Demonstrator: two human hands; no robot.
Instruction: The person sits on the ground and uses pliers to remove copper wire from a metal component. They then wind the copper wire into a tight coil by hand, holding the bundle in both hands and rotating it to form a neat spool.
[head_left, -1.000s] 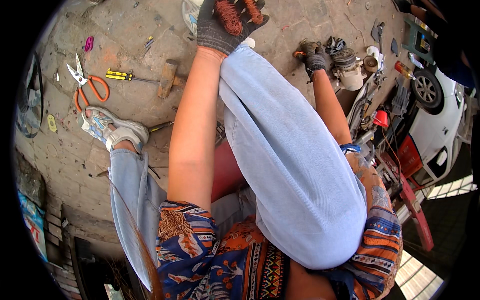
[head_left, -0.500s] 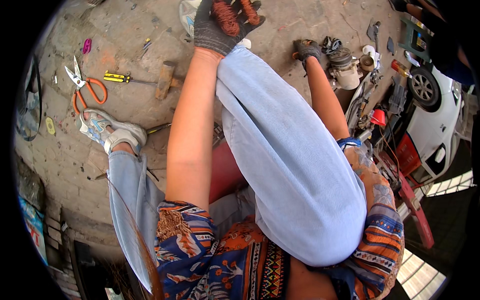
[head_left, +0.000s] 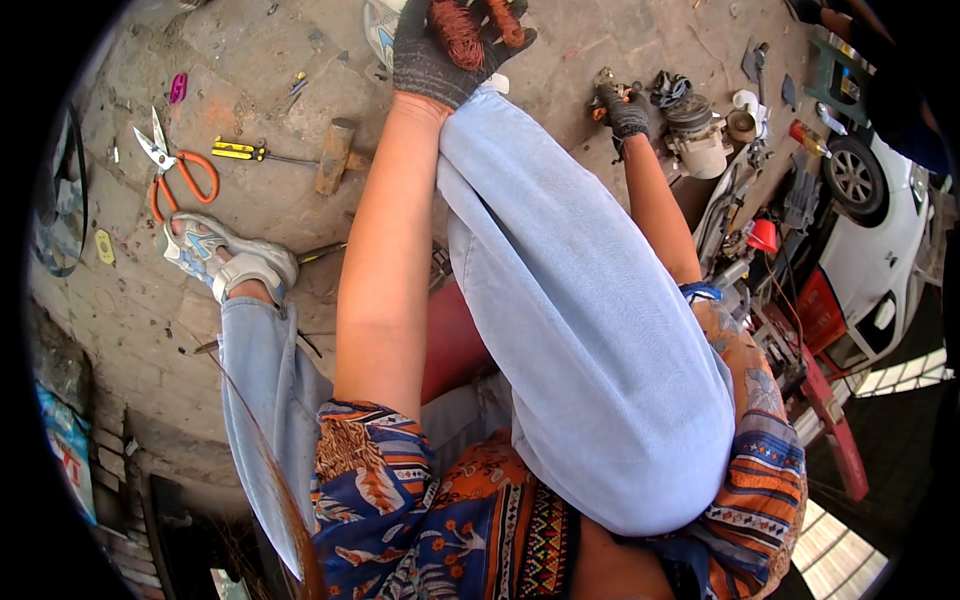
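Observation:
At the top edge, my left hand in a dark grey knit glove is closed around reddish copper wire coils. One thick bundle lies across the palm, and a second, thinner one shows by the fingers. The upper part of the coils is cut off by the frame. My right hand, gloved too, is out beyond my raised knee, low over the ground. Its fingers are curled on a small brownish metal piece whose kind I cannot make out. Just right of it stands a pale cylindrical motor-like part.
On the ground to the left lie orange-handled scissors, a yellow-and-black screwdriver and a hammer. A dark coiled piece, a red cup-like thing and a white toy-sized-looking car are at the right.
My right hand has moved slightly right and turned, and a small brownish metal piece now shows at its fingers. My left hand keeps hold of the copper coils, nearly unmoved.

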